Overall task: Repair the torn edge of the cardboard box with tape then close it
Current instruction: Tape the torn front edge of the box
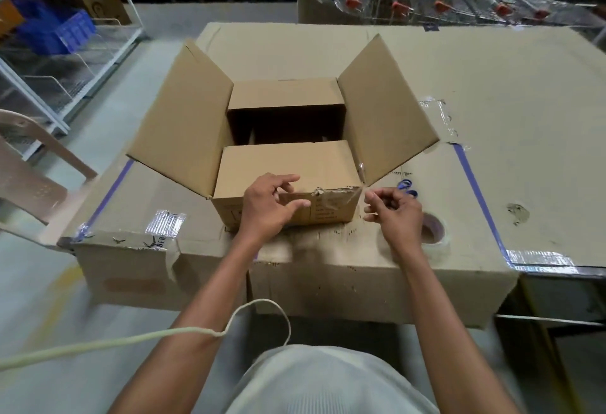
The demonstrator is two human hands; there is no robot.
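Cardboard everywhere: one open cardboard box (285,164) sits at the centre of the frame on a work surface (492,92) that is itself covered in flattened cardboard. Four flaps show — two long ones standing out to the left and right, two short ones folded inward, near and far. Along the near top edge, right of centre, runs the torn edge (334,191), ragged, with clear tape (341,203) already glinting across it and down the front wall. Dark printed lines sit on that front wall, too blurred to read.

Two bare hands work here. The left hand (269,207) rests on the box's near wall, fingers spread and apart, gripping nothing. The right hand (395,212) hovers just beside the box's near right corner, fingers curled loosely; whether it pinches a tape end I cannot tell.

One tape roll (433,233) lies behind the right hand, and one pair of blue-handled scissors (406,188) just above it. On the surface's lower-left edge, partial letters "BER" are all that read.
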